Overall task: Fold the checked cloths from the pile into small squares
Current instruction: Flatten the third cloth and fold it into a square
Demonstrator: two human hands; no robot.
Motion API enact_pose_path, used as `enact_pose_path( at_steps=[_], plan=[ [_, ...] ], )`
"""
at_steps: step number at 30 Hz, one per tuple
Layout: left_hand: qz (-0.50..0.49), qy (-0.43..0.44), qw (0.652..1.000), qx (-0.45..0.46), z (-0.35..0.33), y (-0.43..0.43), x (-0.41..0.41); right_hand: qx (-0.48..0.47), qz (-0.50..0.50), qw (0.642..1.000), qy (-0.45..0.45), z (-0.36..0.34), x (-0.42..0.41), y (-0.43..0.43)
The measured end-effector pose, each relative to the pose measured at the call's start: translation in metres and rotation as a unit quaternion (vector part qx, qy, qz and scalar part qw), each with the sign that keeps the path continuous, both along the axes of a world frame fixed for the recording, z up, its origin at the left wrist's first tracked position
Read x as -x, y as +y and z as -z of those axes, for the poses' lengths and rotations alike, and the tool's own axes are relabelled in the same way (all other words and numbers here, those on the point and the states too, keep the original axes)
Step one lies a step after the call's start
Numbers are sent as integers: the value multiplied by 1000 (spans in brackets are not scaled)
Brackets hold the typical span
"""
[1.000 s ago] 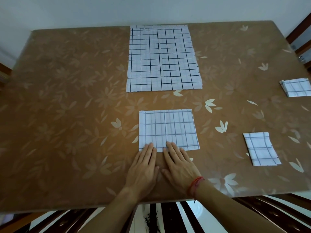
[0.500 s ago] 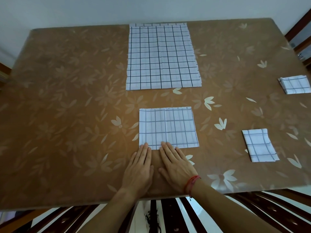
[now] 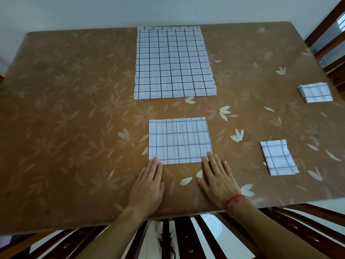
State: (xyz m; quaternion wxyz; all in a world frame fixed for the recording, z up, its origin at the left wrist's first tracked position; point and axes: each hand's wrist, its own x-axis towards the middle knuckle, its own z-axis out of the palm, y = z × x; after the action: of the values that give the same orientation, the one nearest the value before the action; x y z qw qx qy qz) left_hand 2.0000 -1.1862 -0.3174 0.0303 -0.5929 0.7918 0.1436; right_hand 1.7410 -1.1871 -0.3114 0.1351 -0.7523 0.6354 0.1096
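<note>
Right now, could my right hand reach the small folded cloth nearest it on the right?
Probably yes. The right hand lies flat at the corner of the half-folded cloth, and only bare table lies between it and the small folded cloth.

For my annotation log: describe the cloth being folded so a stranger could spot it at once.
On the brown floral table, look at the near middle, before the pile of checked cloths. The half-folded cloth lies there, left hand and right hand touching its near corners. It is smaller than the pile, larger than the two folded squares at right.
</note>
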Motion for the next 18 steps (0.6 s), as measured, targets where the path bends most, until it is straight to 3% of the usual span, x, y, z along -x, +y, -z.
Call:
enact_pose_path(
  at_steps=[6,11,14,18],
  plan=[
    [-19,34,999,5,-17,-6,8,3,19,999,-40,-8,-2,-3],
    [-45,96,994,1,-29,-26,19,43,96,979,-175,-29,-6,-26],
    [-28,113,993,-20,-31,-38,26,35,207,940,-269,-39,-8,-53],
    [13,78,996,-33,-29,-45,31,-6,365,859,-360,-60,-14,-86]
  ],
)
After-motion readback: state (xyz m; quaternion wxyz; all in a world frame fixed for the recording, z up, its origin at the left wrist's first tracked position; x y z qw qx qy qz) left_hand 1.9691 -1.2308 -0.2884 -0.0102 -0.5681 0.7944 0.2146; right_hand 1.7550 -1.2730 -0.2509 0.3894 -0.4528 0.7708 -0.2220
